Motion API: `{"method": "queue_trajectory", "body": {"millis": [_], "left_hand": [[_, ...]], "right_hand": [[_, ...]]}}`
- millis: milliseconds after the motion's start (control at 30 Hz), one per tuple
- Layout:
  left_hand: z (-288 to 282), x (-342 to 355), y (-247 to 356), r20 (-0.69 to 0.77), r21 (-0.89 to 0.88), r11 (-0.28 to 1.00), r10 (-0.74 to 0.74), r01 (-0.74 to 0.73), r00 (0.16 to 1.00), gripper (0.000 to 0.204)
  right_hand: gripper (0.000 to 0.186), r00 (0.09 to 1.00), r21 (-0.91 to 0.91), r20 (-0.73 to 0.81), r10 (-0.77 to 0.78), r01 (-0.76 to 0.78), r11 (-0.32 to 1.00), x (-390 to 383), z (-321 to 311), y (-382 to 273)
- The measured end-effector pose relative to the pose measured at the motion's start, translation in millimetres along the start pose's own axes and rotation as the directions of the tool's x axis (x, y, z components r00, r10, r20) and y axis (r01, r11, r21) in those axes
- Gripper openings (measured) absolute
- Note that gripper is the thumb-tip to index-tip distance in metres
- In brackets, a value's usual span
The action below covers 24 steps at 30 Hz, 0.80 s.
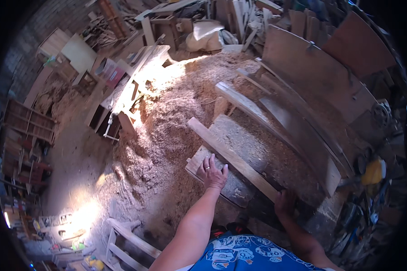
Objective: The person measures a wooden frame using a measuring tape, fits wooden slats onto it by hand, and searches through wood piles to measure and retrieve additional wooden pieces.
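A long pale wooden plank [233, 157] lies diagonally across a worn, dusty wooden machine bed [239, 137]. My left hand [212, 174] rests on a shorter board [235, 189] just left of the plank, fingers apart and bent slightly over it, a ring on one finger. My right hand [285, 203], in shadow at the lower right end of the plank, is closed round that end. Further right lie a thick pale beam [239, 101] and darker long boards [298, 135].
Sawdust heaps [167, 108] spread ahead and left, beside a sunlit bench [140, 67]. A wooden trestle [126, 237] stands lower left. Large leaning panels [303, 67], a yellow jug [371, 172] and tools sit right. Stacked wood scraps [163, 18] line the back.
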<state>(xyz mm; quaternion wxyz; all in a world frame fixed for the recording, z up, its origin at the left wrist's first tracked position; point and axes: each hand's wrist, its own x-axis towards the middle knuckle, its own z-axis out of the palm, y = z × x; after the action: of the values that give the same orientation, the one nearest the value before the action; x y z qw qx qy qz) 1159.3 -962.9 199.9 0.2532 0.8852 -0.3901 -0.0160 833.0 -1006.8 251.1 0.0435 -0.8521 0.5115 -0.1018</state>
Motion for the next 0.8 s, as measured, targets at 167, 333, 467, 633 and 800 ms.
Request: {"method": "queue_trajectory", "body": {"millis": [167,333,467,633,800], "left_hand": [[-1.5,4.0,0.0,0.058,0.054,0.999,0.004,-0.007,0.998,0.079],[1.0,5.4,-1.6,0.052,0.047,0.999,-0.009,0.007,0.999,0.078],[1.1,5.4,-1.5,0.049,0.051,0.999,0.005,-0.007,0.999,0.078],[-1.1,5.3,-0.5,0.032,0.049,0.998,0.030,-0.032,0.999,0.077],[-0.2,5.0,-0.5,0.037,0.038,0.999,0.006,-0.008,0.999,0.077]], "right_hand": [[0.022,0.998,-0.004,0.029,0.055,-0.055,0.998,3.4,2.7,-0.2],[0.019,0.999,0.003,0.040,0.023,-0.023,1.000,7.3,-1.1,-2.5],[0.019,0.996,-0.001,0.072,0.056,-0.056,0.998,8.6,-5.1,-5.0],[0.017,0.995,0.013,0.070,0.068,-0.069,0.998,8.4,-4.6,-5.1],[0.018,0.998,-0.013,0.046,0.046,-0.045,0.999,6.8,1.4,-0.7]]}}
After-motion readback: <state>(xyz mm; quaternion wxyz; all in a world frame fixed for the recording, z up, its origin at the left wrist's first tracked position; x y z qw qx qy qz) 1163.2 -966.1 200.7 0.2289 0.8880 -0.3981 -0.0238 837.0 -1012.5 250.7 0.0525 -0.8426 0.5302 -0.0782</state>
